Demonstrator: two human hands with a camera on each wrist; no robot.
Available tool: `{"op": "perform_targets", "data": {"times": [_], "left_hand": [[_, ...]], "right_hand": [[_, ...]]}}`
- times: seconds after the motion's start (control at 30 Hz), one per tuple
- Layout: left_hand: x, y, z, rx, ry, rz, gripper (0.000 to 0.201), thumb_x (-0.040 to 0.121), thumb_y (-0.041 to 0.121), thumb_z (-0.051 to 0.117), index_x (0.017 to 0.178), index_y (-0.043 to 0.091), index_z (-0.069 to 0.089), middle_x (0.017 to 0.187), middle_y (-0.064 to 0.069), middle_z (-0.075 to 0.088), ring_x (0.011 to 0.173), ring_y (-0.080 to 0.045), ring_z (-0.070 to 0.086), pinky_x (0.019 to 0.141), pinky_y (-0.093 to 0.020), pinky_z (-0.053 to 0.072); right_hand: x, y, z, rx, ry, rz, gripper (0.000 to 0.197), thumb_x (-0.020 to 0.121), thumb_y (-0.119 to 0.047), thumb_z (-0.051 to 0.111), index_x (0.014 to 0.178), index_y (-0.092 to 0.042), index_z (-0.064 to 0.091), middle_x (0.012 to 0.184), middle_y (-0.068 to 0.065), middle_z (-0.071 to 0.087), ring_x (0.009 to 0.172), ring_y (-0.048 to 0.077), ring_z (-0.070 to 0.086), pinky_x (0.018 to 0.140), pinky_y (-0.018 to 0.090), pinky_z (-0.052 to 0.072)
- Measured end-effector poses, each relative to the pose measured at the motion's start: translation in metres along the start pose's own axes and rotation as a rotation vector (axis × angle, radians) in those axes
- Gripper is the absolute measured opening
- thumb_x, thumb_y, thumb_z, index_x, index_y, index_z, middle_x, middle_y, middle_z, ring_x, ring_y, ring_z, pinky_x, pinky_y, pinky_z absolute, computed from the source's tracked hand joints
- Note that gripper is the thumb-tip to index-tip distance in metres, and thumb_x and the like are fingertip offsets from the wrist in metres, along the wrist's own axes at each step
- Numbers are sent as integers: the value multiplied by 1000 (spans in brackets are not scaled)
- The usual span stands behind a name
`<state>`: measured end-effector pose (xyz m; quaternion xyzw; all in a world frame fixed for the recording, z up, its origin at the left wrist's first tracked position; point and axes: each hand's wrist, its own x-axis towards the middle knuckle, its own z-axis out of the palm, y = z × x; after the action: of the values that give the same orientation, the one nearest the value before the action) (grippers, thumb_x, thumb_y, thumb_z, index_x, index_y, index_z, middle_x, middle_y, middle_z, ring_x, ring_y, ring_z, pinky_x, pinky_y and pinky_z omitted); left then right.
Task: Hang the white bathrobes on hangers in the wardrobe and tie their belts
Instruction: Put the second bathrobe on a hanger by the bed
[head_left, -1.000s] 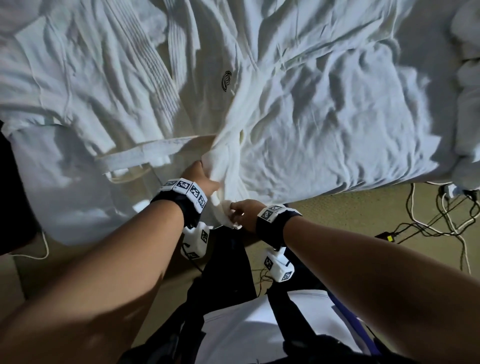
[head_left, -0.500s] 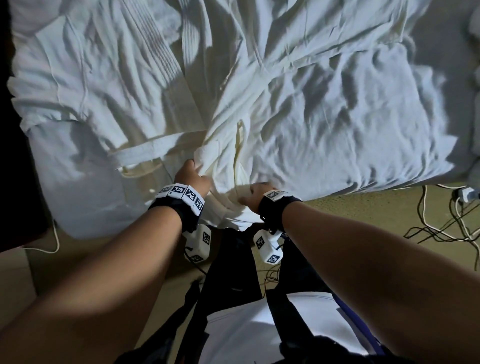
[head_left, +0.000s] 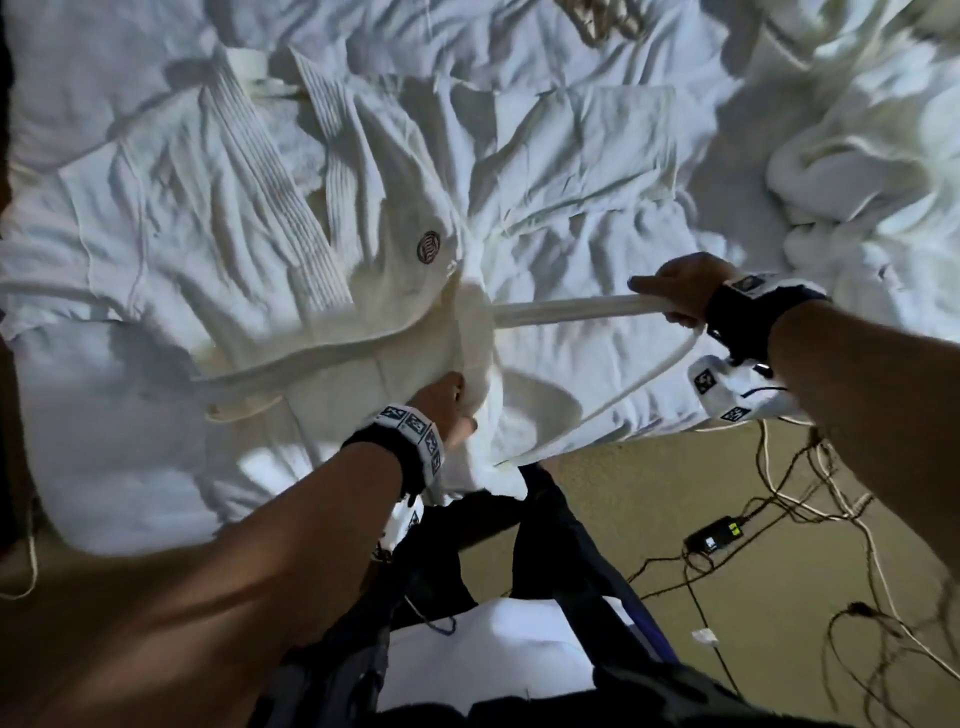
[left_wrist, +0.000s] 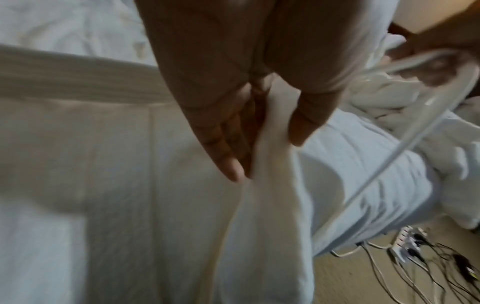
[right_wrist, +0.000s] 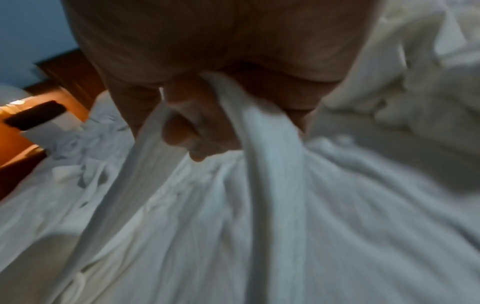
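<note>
The bathrobe lies spread over the bed across the middle of the frame, not yet on any hanger, and no wardrobe is in sight. My right hand is curled around the taut belt while my left hand pinches a fold near the knot, so I judge the tying is only underway. A small round emblem sits on the chest, its writing too small to read.
</note>
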<state>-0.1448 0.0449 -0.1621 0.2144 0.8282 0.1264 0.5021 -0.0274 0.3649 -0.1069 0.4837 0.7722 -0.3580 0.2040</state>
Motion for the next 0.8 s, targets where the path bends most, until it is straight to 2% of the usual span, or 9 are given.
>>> {"op": "perform_targets", "data": {"times": [0.07,0.1,0.13,0.2,0.3,0.4,0.57,0.67,0.8], "left_hand": [[6,19,9,-57,-119,45,30,89,8,58,118,12,56,97,3,66,87,-9,63,76,-19,49],[8,30,7,-21,-144,76,35,90,7,55,124,12,56,107,2,66,95,-10,64,82,-19,50],[13,35,5,8,-146,98,40,89,6,54,129,14,55,119,1,63,103,-12,62,86,-15,48],[18,40,-6,35,-98,91,38,88,5,50,123,18,61,124,1,63,104,-11,60,77,-4,41],[25,57,-34,79,20,101,35,89,5,52,120,16,62,119,-4,66,109,-20,61,89,-22,46],[39,78,-79,129,106,114,32,93,8,50,122,12,62,120,-6,64,113,-25,59,93,-28,44],[86,99,-148,100,249,147,27,85,25,39,96,31,62,120,-3,65,103,-21,61,88,-26,46],[119,124,-189,131,357,150,30,95,11,46,118,16,63,124,-3,63,113,-23,59,97,-28,42],[184,148,-226,103,445,109,31,94,10,48,121,15,62,120,-7,64,112,-26,59,96,-32,44]], "right_hand": [[4,-20,-32,-100,21,-98,42,80,-50,70,65,-12,62,48,8,56,42,21,46,47,24,36],[3,-33,-46,-228,7,-141,42,82,-51,68,69,-11,64,53,8,59,46,20,50,50,25,39],[3,-46,-55,-370,-10,-182,42,83,-52,67,73,-11,65,60,8,62,54,21,55,56,27,42],[4,-62,-59,-587,-14,-254,41,81,-56,66,82,-14,66,79,7,65,80,25,62,72,31,46],[9,-73,-48,-701,37,-348,33,79,-55,66,85,-23,60,90,5,63,95,29,61,75,32,46],[25,-89,-48,-795,116,-428,35,80,-59,60,96,-29,59,105,4,63,101,29,61,85,37,45],[84,-113,-71,-746,111,-418,38,84,-55,60,112,-30,59,117,0,53,104,32,57,93,39,42],[139,-122,-85,-651,80,-384,36,86,-50,60,114,-28,59,120,0,52,107,30,58,89,37,47],[224,-137,-100,-619,58,-360,38,88,-48,58,120,-27,57,130,3,50,117,28,55,95,39,45]]}}
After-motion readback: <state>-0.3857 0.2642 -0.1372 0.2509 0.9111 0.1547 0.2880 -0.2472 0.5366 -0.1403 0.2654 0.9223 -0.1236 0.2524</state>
